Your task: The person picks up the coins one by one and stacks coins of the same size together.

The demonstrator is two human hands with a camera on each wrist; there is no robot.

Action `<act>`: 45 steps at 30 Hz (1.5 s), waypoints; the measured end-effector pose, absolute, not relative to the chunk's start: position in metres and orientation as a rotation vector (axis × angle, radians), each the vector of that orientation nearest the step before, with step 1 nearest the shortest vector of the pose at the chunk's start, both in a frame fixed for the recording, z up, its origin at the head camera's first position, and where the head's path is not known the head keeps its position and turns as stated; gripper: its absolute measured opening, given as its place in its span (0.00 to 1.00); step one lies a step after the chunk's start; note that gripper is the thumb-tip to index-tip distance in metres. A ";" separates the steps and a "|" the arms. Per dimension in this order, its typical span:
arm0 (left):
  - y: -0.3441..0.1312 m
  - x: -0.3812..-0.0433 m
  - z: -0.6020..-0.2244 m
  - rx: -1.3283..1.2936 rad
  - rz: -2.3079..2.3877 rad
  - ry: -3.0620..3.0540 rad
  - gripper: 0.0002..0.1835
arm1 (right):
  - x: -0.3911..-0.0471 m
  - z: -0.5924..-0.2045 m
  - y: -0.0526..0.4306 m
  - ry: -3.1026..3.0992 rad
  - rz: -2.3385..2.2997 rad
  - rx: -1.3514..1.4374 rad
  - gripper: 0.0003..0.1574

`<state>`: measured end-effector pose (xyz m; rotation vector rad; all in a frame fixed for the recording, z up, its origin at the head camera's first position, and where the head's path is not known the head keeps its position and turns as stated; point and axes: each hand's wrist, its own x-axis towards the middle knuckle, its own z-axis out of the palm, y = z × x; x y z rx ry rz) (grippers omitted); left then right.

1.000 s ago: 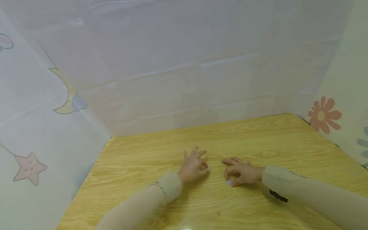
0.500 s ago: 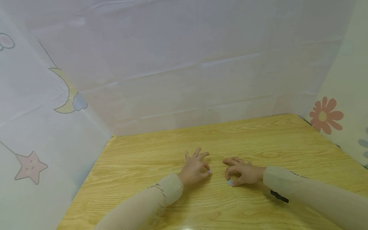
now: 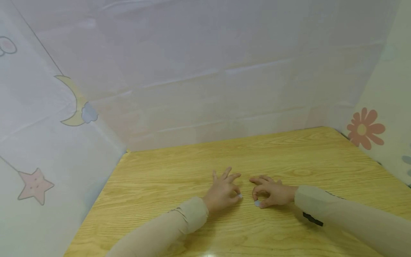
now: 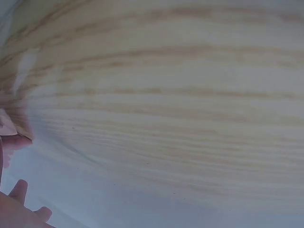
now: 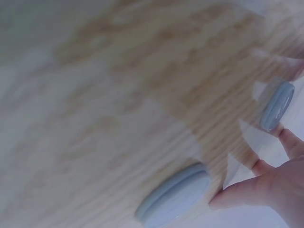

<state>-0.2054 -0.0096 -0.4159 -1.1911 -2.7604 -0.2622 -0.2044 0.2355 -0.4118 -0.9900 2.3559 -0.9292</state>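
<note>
My left hand (image 3: pixel 221 194), with its other fingers spread, pinches a small pale round disc (image 3: pixel 240 196) between thumb and index finger. Just to the right, my right hand (image 3: pixel 273 192) holds another pale blue-grey disc (image 3: pixel 257 203) by thumb and index fingertips, close over the table. In the right wrist view a large near disc (image 5: pixel 175 197) and a smaller far disc (image 5: pixel 278 107) show thick, ridged rims, with fingers (image 5: pixel 242 192) at the lower right. Only a few fingers (image 4: pixel 19 192) enter the left wrist view at its left edge; the palms are hidden.
The glossy wood-grain table (image 3: pixel 167 167) reflects the fingers in the right wrist view. A pale wall covering (image 3: pixel 205 78) rises behind it, printed with a moon, a star and a flower at the sides. A black strap-like piece (image 3: pixel 313 219) shows under the right sleeve.
My left hand has moved right and slightly nearer with its disc, closing the distance to the right hand. The right hand has stayed nearly in place, still pinching its disc.
</note>
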 end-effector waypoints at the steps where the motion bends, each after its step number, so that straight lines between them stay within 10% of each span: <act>1: -0.009 -0.205 -0.416 -1.191 -0.261 -2.756 0.08 | -0.204 -0.412 0.236 2.357 -0.926 -0.989 0.07; 45: 0.027 -0.202 -0.425 -1.498 -0.113 -2.586 0.11 | -0.204 -0.410 0.235 2.356 -0.923 -0.884 0.14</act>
